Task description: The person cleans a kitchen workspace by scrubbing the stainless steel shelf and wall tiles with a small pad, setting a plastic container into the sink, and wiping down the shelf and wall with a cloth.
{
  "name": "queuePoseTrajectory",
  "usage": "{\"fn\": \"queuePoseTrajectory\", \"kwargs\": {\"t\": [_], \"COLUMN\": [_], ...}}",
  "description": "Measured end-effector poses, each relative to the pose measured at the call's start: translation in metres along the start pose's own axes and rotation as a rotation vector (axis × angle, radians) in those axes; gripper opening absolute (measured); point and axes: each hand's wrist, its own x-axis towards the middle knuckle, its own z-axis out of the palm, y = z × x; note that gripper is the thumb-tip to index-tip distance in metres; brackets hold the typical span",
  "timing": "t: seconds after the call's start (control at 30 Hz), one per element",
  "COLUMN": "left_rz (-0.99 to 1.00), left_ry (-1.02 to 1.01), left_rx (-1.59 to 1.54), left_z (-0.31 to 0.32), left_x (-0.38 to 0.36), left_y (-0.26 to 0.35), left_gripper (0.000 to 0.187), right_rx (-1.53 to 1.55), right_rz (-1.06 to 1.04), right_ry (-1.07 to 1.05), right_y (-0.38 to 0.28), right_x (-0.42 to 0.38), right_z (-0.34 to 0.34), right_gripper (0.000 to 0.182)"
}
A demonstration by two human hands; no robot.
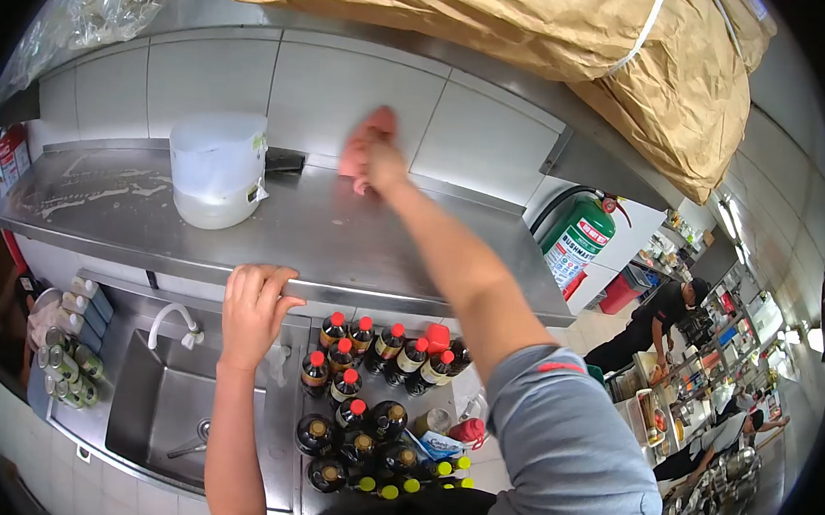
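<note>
A pink cloth (370,142) is bunched under my right hand (383,164), pressed against the white wall tiles just above the back of a steel shelf (338,243). Motion blurs that hand slightly. My left hand (260,310) grips the front edge of the same shelf, fingers over the top and thumb to the side. A translucent white plastic container (216,172) stands on the shelf, left of my right hand, with a dark flat object (284,163) behind it. Whitish wet streaks mark the shelf's left part.
Below are a steel sink (163,403) with a white tap (174,320), cans (70,369), and many dark bottles (356,415). Brown paper sacks (540,29) lie overhead. A green fire extinguisher (579,235) hangs at right; co-workers (664,315) stand beyond.
</note>
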Motion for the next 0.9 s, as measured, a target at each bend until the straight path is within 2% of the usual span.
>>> {"fn": "queuePoseTrajectory", "kwargs": {"t": [0.03,0.1,0.13,0.2,0.27,0.37,0.43,0.47,0.5,0.53,0.57,0.63,0.67,0.77,0.83,0.9], "left_rz": [0.005,0.023,0.021,0.025,0.01,0.014,0.036,0.038,0.041,0.044,0.036,0.02,0.012,-0.025,-0.044,-0.045], "left_ry": [0.004,0.014,0.017,0.025,0.022,0.023,0.05,0.054,0.057,0.065,0.056,0.04,0.032,0.019,0.021,0.024], "left_rx": [0.008,0.026,0.024,0.016,-0.006,-0.026,-0.044,-0.044,-0.044,-0.039,-0.039,-0.036,-0.029,-0.024,-0.022,-0.03], "left_z": [0.0,-0.002,-0.002,0.001,0.002,0.002,0.004,0.007,0.008,0.009,0.008,0.004,0.002,0.001,0.003,0.002], "left_x": [0.0,0.001,0.001,0.001,0.001,0.0,0.003,0.002,0.0,0.0,0.0,0.002,0.003,0.002,0.0,0.0], "left_y": [0.001,0.002,0.002,0.002,0.003,0.004,0.007,0.008,0.006,0.005,0.005,0.006,0.006,0.007,0.007,0.009], "left_gripper": [0.038,0.039,0.038,0.038,0.038,0.037,0.037,0.038,0.04,0.041,0.041,0.042,0.041,0.041,0.04,0.04], "right_rx": [-0.005,-0.366,-0.481,-0.431,0.094,0.45,-0.324,-1.07,-0.74,-0.775,-0.641,-0.137,-0.169,-0.381,-0.94,-0.686], "right_rz": [0.005,-0.024,0.038,0.285,0.616,0.897,0.54,0.115,0.063,0.046,0.142,0.198,0.128,-0.076,-0.274,0.169], "right_ry": [0.029,0.275,0.343,0.29,0.441,0.424,0.187,-0.053,0.031,0.082,0.009,0.245,0.203,-0.005,-0.171,-0.227], "right_y": [0.025,0.1,0.14,0.205,0.223,0.218,0.185,0.159,0.148,0.087,0.044,-0.008,-0.009,0.041,0.198,0.237], "right_x": [-0.014,-0.05,-0.064,-0.086,-0.095,-0.072,-0.046,-0.036,-0.007,-0.002,0.007,0.011,0.004,-0.026,0.0,-0.048], "right_z": [-0.022,-0.057,-0.078,-0.123,-0.154,-0.149,-0.11,-0.084,-0.037,-0.009,0.012,0.039,0.031,-0.019,-0.023,-0.101], "right_gripper": [0.077,0.086,0.091,0.082,0.066,0.051,0.057,0.064,0.07,0.081,0.086,0.03,0.034,0.057,0.078,0.073]}}
